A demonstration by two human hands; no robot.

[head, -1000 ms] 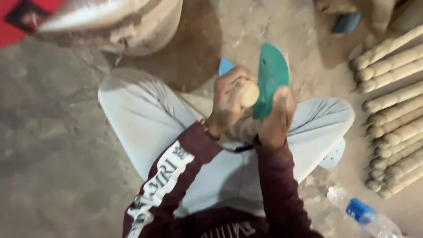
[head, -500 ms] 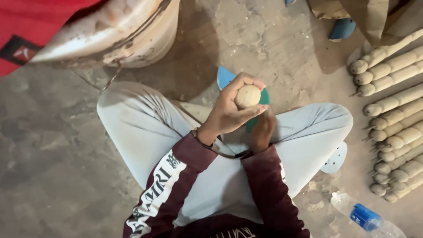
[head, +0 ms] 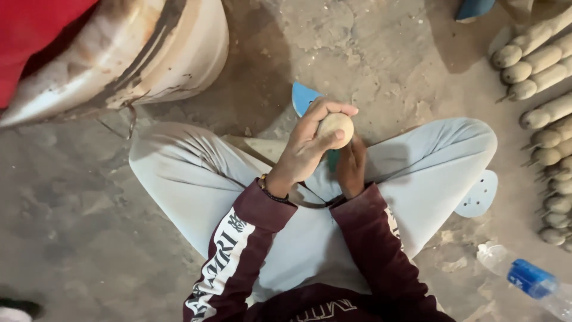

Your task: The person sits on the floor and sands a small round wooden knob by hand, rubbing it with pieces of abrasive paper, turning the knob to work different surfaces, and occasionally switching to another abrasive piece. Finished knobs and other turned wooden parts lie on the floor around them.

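Left hand (head: 307, 149): fingers wrapped around a round pale wooden piece (head: 335, 129), held above the lap.
Right hand (head: 351, 166): just beside and under the piece, curled on a green sheet (head: 332, 159) (mostly hidden).
Posture: seated cross-legged on the concrete floor (head: 71, 238).
Surroundings: pale bucket (head: 149, 53) upper left; rows of turned wooden pieces (head: 545, 107) right; plastic bottle (head: 527, 279) lower right.

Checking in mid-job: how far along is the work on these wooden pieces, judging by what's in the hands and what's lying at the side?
Done: cannot tell; the wooden pieces rowed on the floor at the right look shaped, but their finish is unclear. In hand: the left hand grips the rounded end of a wooden piece, and the right hand is below it against a green sheet. Left: unclear how many of the row are untouched.
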